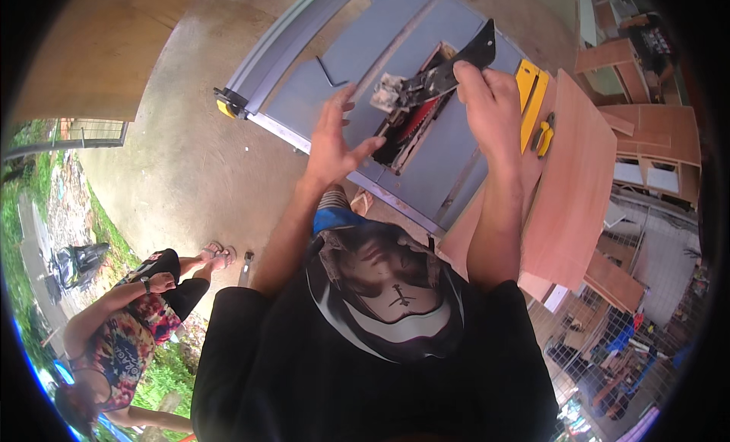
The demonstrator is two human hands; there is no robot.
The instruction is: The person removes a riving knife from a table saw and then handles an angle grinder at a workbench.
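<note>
A table saw (449, 185) with a grey top stands in front of me. My right hand (490, 100) is closed around a black metal riving knife (480, 50), held above the saw's open throat. At the riving knife's lower left end sits a dusty, pale bracket block (388, 92). Below it a red saw blade (418, 124) shows inside the slot. My left hand (333, 142) is open at the near left edge of the slot, fingers spread, apart from the riving knife. A bent hex key (328, 73) lies on the saw top beyond that hand.
To the right lie a yellow throat plate (532, 100), yellow-handled pliers (544, 136) and wooden boards (574, 183). A fence rail (277, 47) runs along the saw's left. A person (125, 343) stands at lower left; another person (652, 50) is at the far right, near wooden cabinets.
</note>
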